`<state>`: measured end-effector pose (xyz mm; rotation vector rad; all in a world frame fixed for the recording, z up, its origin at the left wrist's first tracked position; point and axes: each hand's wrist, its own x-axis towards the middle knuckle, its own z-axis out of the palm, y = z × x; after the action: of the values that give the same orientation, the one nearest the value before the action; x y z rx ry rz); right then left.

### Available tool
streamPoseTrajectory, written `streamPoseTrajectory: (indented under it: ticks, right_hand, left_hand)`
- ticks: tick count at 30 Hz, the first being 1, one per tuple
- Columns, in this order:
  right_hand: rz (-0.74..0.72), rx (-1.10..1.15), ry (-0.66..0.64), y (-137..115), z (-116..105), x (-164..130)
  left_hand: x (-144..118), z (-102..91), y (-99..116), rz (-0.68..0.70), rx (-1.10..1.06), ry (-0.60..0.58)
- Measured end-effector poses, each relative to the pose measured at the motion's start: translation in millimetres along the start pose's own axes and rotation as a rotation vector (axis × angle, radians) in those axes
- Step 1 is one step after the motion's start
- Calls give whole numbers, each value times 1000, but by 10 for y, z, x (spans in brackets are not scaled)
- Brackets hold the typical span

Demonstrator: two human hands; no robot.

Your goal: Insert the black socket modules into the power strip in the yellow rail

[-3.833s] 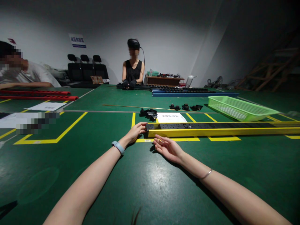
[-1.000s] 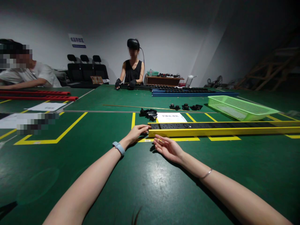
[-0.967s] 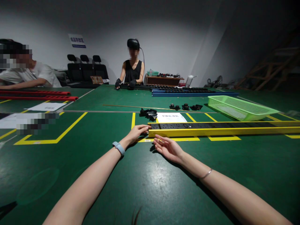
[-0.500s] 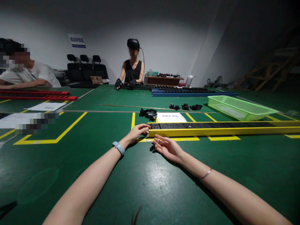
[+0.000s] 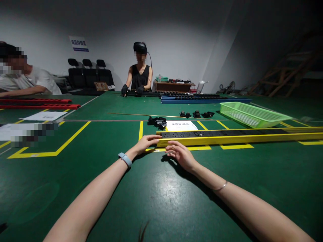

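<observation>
While your left hand (image 5: 145, 143) rests loosely open against the near end of the yellow rail (image 5: 227, 138) and your right hand (image 5: 180, 155), open and empty, hovers beside that end, you appear to be squaring the rail, so next close a firm grip on that end.

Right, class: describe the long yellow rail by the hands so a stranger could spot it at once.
On the green table, find the yellow floor-tape boxes. The yellow rail runs rightward from the left hand and right hand, with black sockets along its top. The other rails are red or blue, farther away.
</observation>
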<state>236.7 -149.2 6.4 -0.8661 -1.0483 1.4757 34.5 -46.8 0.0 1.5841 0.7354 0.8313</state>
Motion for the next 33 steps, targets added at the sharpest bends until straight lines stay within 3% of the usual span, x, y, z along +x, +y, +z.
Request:
streamPoseTrajectory:
  ticks: [3, 7, 12, 16, 33]
  right_hand:
    - [-394, -624, 3, -142, -238, -52]
    - [-677, -1147, 184, -297, -932, -55]
    - [-670, -1539, 555, -441, -2070, -50]
    - [-601, -1703, 562, -551, -2622, -94]
    - [-721, -1700, 462, -677, -2964, -140]
  left_hand:
    - [0, -1, -9, 18, 23, 1]
    - [4, 14, -30, 11, 94, -45]
    - [3, 62, -8, -20, 173, -96]
    - [6, 89, 1, -39, 284, -88]
    - [19, 145, -9, 3, 505, 40]
